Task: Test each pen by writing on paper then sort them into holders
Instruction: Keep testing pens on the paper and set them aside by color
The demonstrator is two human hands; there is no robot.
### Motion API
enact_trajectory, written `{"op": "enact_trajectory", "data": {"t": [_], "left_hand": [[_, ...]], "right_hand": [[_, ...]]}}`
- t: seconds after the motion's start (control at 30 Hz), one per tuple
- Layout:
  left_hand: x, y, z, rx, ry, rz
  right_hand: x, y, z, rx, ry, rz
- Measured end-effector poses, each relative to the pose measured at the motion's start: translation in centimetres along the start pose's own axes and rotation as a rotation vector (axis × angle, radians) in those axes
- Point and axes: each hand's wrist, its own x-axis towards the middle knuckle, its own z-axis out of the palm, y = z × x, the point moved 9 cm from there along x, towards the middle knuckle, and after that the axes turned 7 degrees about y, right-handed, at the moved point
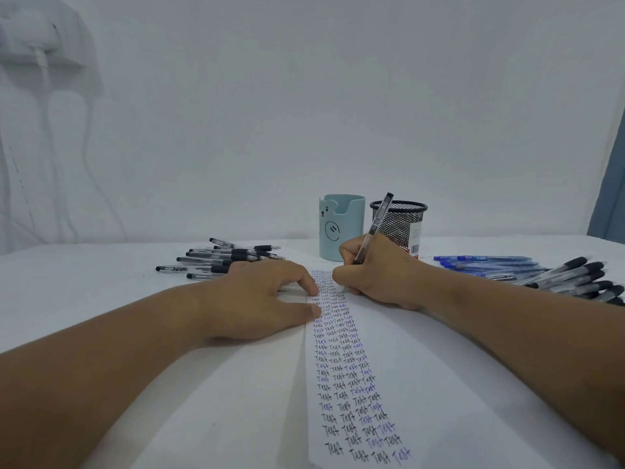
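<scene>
Pen (374,228) in right hand (375,275)

I am counting two holders: a pale blue cup (341,228) and a black mesh cup (400,225). One paper sheet (389,367), one pen in hand (373,228), three loose pen piles I cannot count exactly.

Clear black-capped pen (373,228), tilted, top end toward 1 o'clock, tip down on the paper (389,367). Paper is a white sheet at centre, running toward 6 o'clock, with columns of "Test" in black and blue ink. Pale blue bear-face holder (341,228) upright at 12 o'clock, black mesh holder (400,225) just beside it on the right. Black pens (220,260) piled at 10 o'clock; blue pens (487,262) and more black pens (581,279) at 2 o'clock.
</scene>
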Motion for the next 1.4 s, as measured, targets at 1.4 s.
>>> {"op": "enact_trajectory", "data": {"t": [1.4], "left_hand": [[-0.6,0.8,-0.5,0.06,0.048,-0.003]], "right_hand": [[-0.6,-1.4,-2.6,-0.258,0.174,-0.214]]}}
